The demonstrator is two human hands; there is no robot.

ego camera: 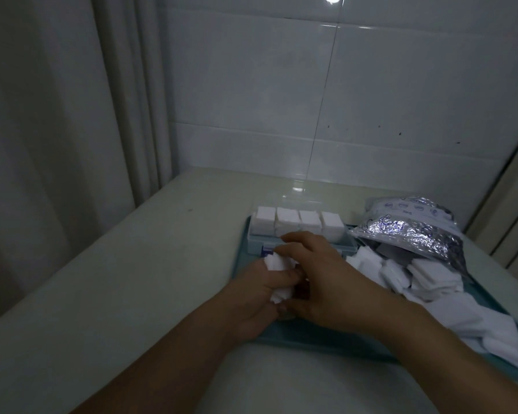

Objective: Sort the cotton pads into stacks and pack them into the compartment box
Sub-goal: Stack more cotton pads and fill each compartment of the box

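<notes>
Both hands, left (259, 291) and right (317, 276), fingers curled around a small stack of cotton pads (278, 262) over the tray (311, 339), near the box (299, 234).

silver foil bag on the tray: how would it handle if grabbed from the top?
Probably floppy: the foil bag looks crinkled and slumped rather than holding a shape. Likely light, since only cotton pads show at its mouth. That mouth faces the loose pile, so lifting it by the top may tip more out.
</notes>
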